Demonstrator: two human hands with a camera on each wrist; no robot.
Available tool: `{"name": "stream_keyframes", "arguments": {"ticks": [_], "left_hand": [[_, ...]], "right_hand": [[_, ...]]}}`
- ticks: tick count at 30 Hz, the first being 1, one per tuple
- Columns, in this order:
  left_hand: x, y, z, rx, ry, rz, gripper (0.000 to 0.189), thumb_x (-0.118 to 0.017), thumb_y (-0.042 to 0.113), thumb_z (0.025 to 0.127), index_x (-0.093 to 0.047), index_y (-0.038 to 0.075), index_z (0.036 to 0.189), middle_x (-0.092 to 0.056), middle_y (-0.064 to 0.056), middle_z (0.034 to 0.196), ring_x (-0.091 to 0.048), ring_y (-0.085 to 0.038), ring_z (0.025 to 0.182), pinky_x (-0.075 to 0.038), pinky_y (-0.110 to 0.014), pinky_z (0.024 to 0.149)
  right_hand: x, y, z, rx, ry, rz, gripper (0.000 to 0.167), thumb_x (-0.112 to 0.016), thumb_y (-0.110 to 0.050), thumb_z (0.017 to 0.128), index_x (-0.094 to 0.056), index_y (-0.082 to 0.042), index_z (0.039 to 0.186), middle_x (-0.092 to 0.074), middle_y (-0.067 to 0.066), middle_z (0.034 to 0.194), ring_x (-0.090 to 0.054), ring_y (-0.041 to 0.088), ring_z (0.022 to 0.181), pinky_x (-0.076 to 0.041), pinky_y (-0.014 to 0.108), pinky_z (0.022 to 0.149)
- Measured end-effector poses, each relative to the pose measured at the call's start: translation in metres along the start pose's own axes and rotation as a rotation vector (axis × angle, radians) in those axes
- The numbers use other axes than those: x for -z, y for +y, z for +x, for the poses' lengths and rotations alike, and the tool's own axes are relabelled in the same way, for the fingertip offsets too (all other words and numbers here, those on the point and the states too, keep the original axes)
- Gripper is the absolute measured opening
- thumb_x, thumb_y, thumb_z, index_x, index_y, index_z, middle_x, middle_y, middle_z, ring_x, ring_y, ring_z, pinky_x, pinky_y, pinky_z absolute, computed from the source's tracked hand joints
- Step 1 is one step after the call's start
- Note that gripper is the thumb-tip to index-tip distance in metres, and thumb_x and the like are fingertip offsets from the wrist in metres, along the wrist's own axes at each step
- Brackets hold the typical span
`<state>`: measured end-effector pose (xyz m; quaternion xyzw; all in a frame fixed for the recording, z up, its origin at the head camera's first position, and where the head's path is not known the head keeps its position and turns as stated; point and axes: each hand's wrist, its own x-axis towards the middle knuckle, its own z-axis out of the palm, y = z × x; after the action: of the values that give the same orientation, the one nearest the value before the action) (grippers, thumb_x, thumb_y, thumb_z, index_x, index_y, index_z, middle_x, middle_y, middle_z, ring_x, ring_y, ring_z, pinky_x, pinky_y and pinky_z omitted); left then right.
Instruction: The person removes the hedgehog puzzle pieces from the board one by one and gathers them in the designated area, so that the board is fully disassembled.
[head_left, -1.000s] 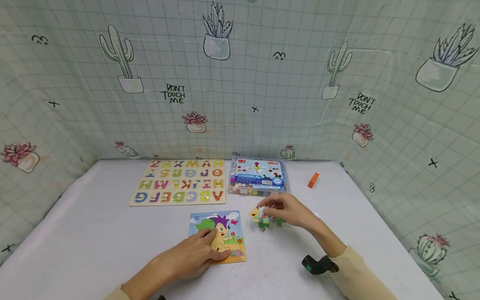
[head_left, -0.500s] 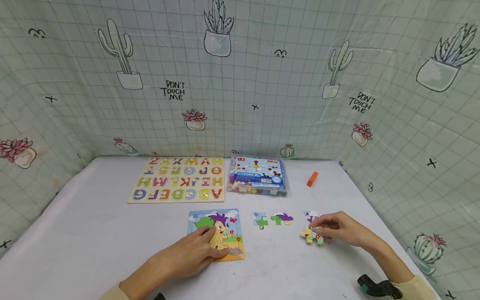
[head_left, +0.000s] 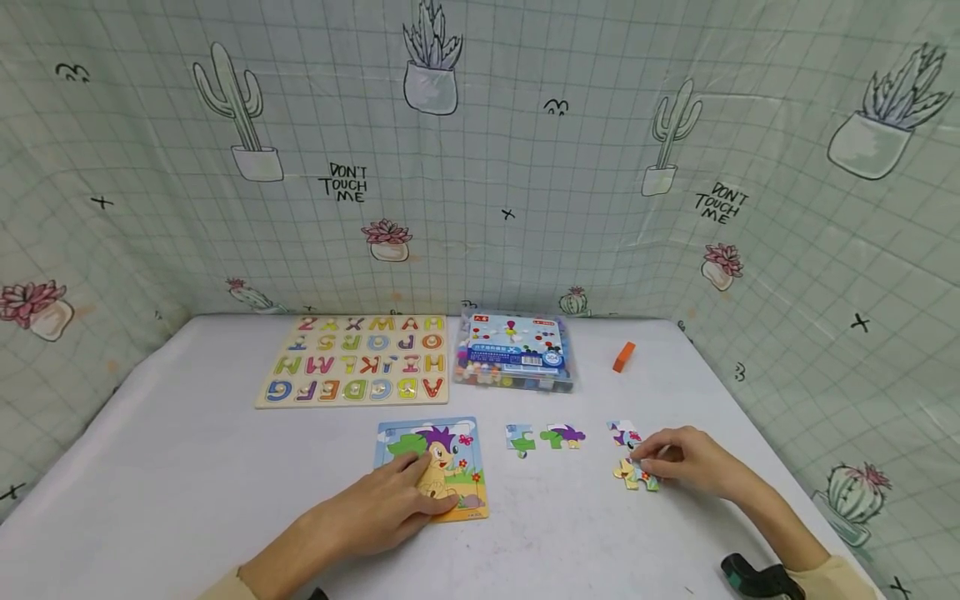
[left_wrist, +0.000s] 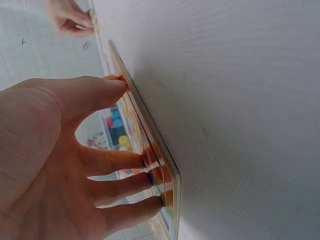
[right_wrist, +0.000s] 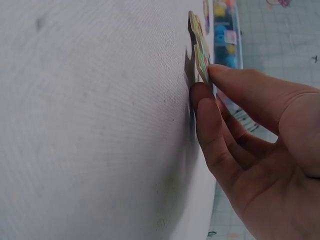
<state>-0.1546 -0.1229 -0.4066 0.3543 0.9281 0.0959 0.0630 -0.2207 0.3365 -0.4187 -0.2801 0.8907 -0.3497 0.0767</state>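
A square jigsaw puzzle board point(head_left: 471, 492) with a purple-haired cartoon hedgehog lies on the white table. My left hand point(head_left: 390, 506) rests on it, thumb and fingertips touching its face; the left wrist view shows the fingers extended. At the right, my right hand point(head_left: 686, 458) pinches a yellow and green puzzle piece point(head_left: 636, 475) between thumb and fingers. In the right wrist view that piece point(right_wrist: 201, 61) is slightly tilted, with a shadow beneath it. Just behind it lies a purple and blue piece point(head_left: 621, 432), partly hidden by the fingers.
A blue and green piece point(head_left: 519, 437) and a green and purple piece point(head_left: 564, 436) lie between board and right hand. Behind are a wooden alphabet board point(head_left: 360, 407), a clear box of colourful parts point(head_left: 513, 354) and an orange block point(head_left: 624, 357). Patterned cloth point(head_left: 510, 250) surrounds the table.
My right hand has carried the yellow and green piece from the middle to the right side, uncovering two loose pieces. Lately it shifted only slightly further right. My left hand stays on the puzzle board.
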Motion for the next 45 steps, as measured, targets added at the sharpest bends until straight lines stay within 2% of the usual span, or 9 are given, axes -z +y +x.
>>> {"name": "stream_keyframes", "arguments": {"ticks": [6, 12, 18, 22, 29, 32, 40, 45], "left_hand": [[0.0, 0.0, 0.0, -0.004, 0.007, 0.018, 0.036, -0.056, 0.027, 0.099, -0.059, 0.041, 0.133, -0.045, -0.029, 0.147, -0.046, -0.041, 0.135, -0.043, -0.053, 0.108], [0.0, -0.001, 0.0, -0.012, -0.009, 0.019, 0.036, -0.056, 0.027, 0.1, -0.059, 0.04, 0.134, -0.044, -0.028, 0.147, -0.044, -0.04, 0.137, -0.041, -0.053, 0.109], [-0.001, 0.003, -0.005, -0.012, -0.009, 0.049, 0.038, -0.058, 0.028, 0.099, -0.059, 0.038, 0.135, -0.047, -0.026, 0.146, -0.047, -0.04, 0.134, -0.044, -0.053, 0.106], [-0.005, 0.008, -0.008, -0.011, 0.005, 0.109, 0.038, -0.057, 0.029, 0.099, -0.057, 0.036, 0.137, -0.05, -0.021, 0.144, -0.051, -0.037, 0.131, -0.047, -0.051, 0.104], [-0.012, 0.016, -0.01, -0.065, 0.067, 0.234, 0.037, -0.054, 0.026, 0.101, -0.059, 0.027, 0.137, -0.057, -0.008, 0.131, -0.056, -0.025, 0.114, -0.052, -0.041, 0.096], [-0.014, 0.017, -0.01, -0.06, 0.07, 0.224, 0.037, -0.054, 0.027, 0.101, -0.059, 0.025, 0.137, -0.057, -0.004, 0.128, -0.054, -0.022, 0.112, -0.051, -0.039, 0.097], [-0.011, 0.018, -0.011, -0.026, -0.001, 0.186, 0.04, -0.052, 0.034, 0.101, -0.055, 0.026, 0.14, -0.055, -0.005, 0.14, -0.052, -0.027, 0.127, -0.048, -0.044, 0.104], [-0.009, 0.018, -0.013, -0.043, 0.012, 0.17, 0.038, -0.053, 0.031, 0.101, -0.057, 0.025, 0.139, -0.054, -0.006, 0.142, -0.051, -0.029, 0.13, -0.048, -0.045, 0.104]], "right_hand": [[-0.002, -0.007, 0.004, -0.087, 0.026, -0.08, 0.014, -0.072, -0.015, 0.089, -0.071, -0.009, 0.101, -0.062, -0.002, 0.086, -0.052, -0.002, 0.065, -0.047, 0.019, 0.057], [-0.008, -0.011, 0.004, -0.09, 0.051, -0.164, 0.02, -0.077, -0.014, 0.083, -0.069, -0.009, 0.101, -0.062, -0.004, 0.086, -0.052, -0.002, 0.067, -0.047, 0.019, 0.059], [-0.015, -0.022, 0.015, -0.103, 0.055, -0.193, 0.021, -0.077, -0.016, 0.083, -0.069, -0.009, 0.102, -0.06, -0.006, 0.083, -0.051, -0.001, 0.067, -0.047, 0.019, 0.06], [-0.023, -0.035, 0.032, -0.101, 0.026, -0.21, 0.021, -0.075, -0.019, 0.085, -0.07, -0.01, 0.104, -0.058, -0.007, 0.081, -0.051, 0.002, 0.07, -0.047, 0.018, 0.061], [-0.044, -0.065, 0.072, 0.012, -0.051, -0.21, 0.019, -0.072, -0.02, 0.089, -0.071, -0.01, 0.104, -0.06, -0.009, 0.081, -0.052, 0.003, 0.071, -0.047, 0.018, 0.061], [-0.057, -0.08, 0.09, 0.064, -0.086, -0.197, 0.018, -0.072, -0.018, 0.089, -0.071, -0.01, 0.105, -0.061, -0.009, 0.081, -0.052, 0.003, 0.07, -0.047, 0.018, 0.062], [-0.091, -0.115, 0.13, 0.116, -0.188, -0.189, 0.017, -0.072, -0.022, 0.089, -0.072, -0.012, 0.104, -0.063, -0.009, 0.08, -0.053, 0.002, 0.068, -0.048, 0.017, 0.063], [-0.109, -0.13, 0.147, 0.16, -0.219, -0.207, 0.016, -0.073, -0.023, 0.088, -0.073, -0.013, 0.101, -0.063, -0.008, 0.08, -0.052, 0.0, 0.068, -0.046, 0.016, 0.064]]}}
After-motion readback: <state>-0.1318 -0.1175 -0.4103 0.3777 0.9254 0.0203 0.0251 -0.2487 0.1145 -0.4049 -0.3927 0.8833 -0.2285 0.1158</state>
